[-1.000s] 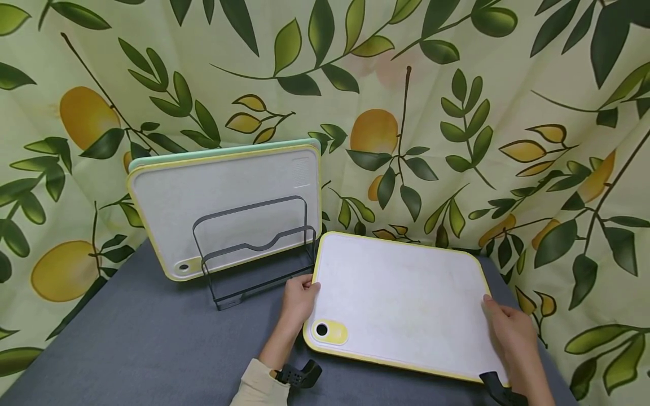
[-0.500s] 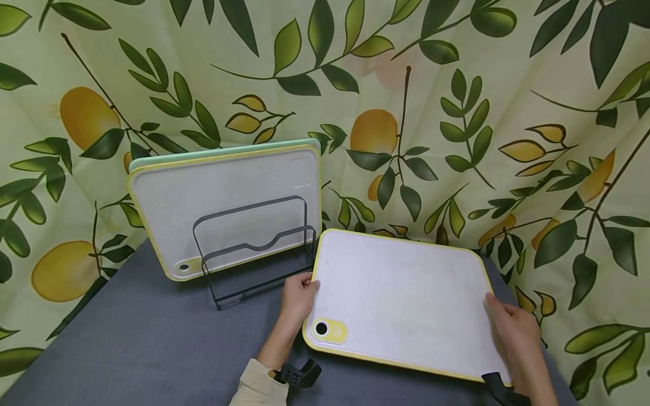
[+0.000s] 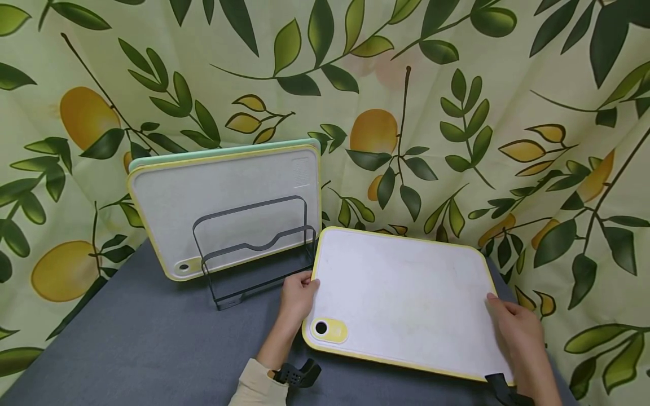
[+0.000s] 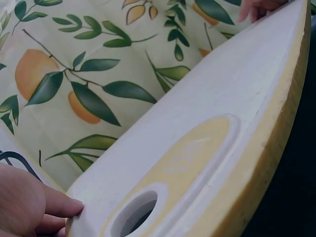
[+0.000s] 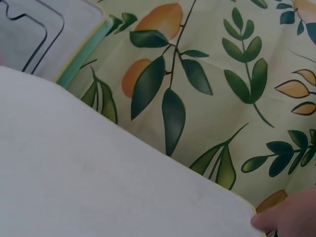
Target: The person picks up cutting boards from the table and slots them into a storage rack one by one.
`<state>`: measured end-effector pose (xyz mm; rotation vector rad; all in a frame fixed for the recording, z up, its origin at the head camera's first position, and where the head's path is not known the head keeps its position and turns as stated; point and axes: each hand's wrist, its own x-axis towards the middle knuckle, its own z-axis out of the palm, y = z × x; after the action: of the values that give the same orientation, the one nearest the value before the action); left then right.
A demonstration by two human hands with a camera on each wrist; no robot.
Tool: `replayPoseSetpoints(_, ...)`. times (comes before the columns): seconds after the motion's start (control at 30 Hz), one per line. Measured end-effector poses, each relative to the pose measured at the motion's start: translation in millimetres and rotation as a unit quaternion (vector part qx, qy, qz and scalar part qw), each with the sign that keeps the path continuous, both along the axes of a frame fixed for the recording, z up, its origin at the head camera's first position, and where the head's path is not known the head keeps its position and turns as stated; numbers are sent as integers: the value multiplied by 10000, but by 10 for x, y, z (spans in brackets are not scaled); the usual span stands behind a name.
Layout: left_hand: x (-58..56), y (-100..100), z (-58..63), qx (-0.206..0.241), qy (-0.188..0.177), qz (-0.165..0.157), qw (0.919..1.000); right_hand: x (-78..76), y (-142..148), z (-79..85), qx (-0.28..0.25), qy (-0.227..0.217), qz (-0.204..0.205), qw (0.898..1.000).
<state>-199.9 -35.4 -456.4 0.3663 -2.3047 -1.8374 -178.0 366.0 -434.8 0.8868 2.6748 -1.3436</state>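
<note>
A white cutting board (image 3: 406,299) with a yellow rim and a round hole in its near left corner is held between both hands. My left hand (image 3: 297,296) grips its left edge, thumb on the upper face and fingers partly hidden beneath. On the opposite edge my right hand (image 3: 518,332) pinches the rim, its thumb on top and the other fingers mostly out of sight behind the board. In the left wrist view the thumb (image 4: 69,206) lies at the board's edge near the hole. The right thumb (image 5: 261,219) shows at the far corner in the right wrist view.
A dark wire rack (image 3: 259,248) stands on the grey table (image 3: 142,332) to the left. In it lean another yellow-rimmed white board (image 3: 228,186) and a mint green board (image 3: 223,153) behind. A fruit-and-leaf patterned curtain (image 3: 325,107) hangs close behind everything.
The held board has shifted slightly up and to the right in the head view, the right hand moving a little right with it. The left hand, rack and its boards stay nearly still.
</note>
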Motion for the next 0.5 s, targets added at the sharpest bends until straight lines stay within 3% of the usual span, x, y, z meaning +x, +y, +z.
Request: replayPoseSetpoints(0.5,26,-15,76,42,226,71,9997,26,-8,96,-213,507,42,9985)
